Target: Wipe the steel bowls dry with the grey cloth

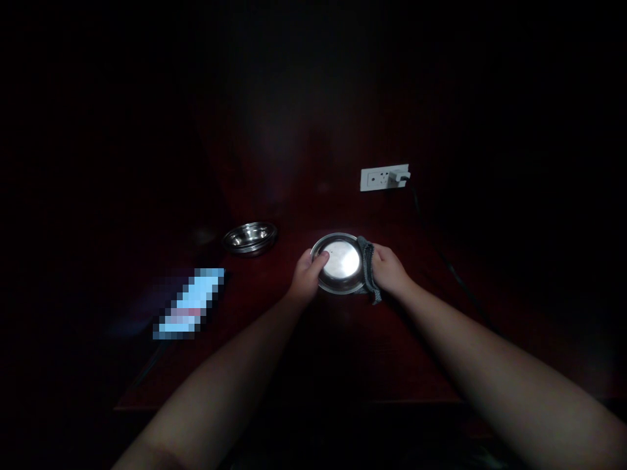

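Observation:
A round, shiny metal dish (341, 261) is held up between my two hands over a dark red table. My left hand (309, 271) grips its left edge, with the thumb lying over the rim. At the right edge, my right hand (388, 266) is closed on a grey cloth (368, 269), which is folded over the rim and hangs a little below it. The fingers of both hands behind the dish are hidden. Back and to the left stand several nested metal bowls (250, 238).
A lit, pixelated screen (191, 305) lies at the left of the table (274, 365). On the back panel is a white power socket (385, 177) with a plug (400, 176); its dark cable (450, 269) runs down the right side. The surroundings are very dark.

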Available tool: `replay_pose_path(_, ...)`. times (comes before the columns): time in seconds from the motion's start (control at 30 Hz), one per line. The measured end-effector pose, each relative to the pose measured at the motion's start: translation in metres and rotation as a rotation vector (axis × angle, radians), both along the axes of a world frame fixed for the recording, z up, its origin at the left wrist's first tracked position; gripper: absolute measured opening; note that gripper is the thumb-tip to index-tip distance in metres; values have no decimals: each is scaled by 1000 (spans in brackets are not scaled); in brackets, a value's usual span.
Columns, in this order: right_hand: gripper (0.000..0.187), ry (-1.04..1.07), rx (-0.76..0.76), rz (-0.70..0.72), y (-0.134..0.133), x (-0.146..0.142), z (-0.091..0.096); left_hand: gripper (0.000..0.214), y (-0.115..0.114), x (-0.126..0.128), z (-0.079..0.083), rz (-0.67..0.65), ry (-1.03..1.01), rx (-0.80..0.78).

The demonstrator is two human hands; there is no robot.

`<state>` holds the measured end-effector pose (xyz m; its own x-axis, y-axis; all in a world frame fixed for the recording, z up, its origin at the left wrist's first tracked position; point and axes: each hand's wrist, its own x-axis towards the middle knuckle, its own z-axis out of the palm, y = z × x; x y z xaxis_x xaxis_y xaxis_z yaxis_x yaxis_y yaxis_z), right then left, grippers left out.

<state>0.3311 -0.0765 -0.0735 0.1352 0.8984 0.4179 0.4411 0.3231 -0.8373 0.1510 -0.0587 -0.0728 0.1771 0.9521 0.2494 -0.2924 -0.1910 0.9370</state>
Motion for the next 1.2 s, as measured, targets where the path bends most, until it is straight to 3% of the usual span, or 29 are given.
replay_pose_path(0.8, 42, 114, -22, 88, 0, -1, -2, 29, -3, -2, 6, -53, -24, -47)
replay_pose_path(1.2, 39, 274, -58, 156, -3, -4, 3, 31, -1, -2, 4, -67, -11, -48)
